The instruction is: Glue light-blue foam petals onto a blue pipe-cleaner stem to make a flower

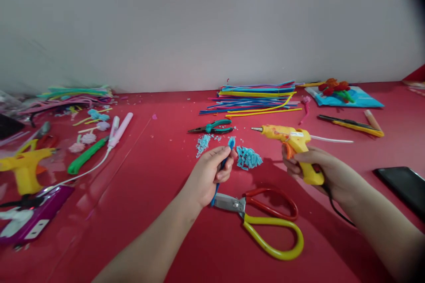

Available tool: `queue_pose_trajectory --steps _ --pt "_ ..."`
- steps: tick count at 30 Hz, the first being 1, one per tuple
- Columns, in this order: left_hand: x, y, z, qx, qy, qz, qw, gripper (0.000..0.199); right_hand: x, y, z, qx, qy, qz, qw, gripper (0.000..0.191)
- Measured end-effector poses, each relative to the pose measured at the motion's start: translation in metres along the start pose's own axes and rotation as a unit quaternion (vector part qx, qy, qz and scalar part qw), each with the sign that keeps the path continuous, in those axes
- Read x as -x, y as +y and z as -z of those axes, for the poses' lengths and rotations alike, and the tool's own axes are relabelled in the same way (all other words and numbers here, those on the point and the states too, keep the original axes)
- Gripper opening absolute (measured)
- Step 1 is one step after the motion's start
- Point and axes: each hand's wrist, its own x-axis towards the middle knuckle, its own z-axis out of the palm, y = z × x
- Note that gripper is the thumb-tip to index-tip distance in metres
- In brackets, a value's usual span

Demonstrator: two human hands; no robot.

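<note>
Between the fingers of my left hand [214, 166] is a dark blue pipe cleaner [224, 162] with a light blue tip [231, 142] at its upper end. My right hand [318, 168] grips the handle of a yellow hot glue gun [292, 139], fingers by its orange trigger [290, 150]. Its nozzle points left, towards the light blue tip but apart from it. A clear glue stick [332, 139] pokes out of the gun's back. Just beyond my left hand lie a pile of cut light blue pieces [249, 158] and finer blue scraps [202, 144].
Scissors with red and yellow handles [270, 225] lie nearest me. Behind are green-handled pliers [212, 128] and bundled pipe cleaners [255, 97]. At right are a utility knife [352, 124] and a phone [403, 188]; at left, another glue gun [26, 168] and a purple power strip [40, 219].
</note>
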Motion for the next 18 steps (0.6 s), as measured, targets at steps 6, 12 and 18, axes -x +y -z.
queue_pose_trajectory --steps 6,12,18 --pt "0.003 0.002 -0.003 -0.026 0.015 0.025 0.999 0.023 0.01 0.002 -0.011 0.097 0.009 0.032 0.995 0.016" --pt "0.007 0.002 -0.008 -0.082 0.04 0.023 0.996 0.023 0.023 0.003 -0.019 0.141 -0.031 -0.004 0.99 0.023" --pt "0.009 0.007 -0.01 -0.136 0.081 0.016 0.987 0.026 0.033 0.004 -0.032 0.257 0.008 0.078 0.963 0.03"
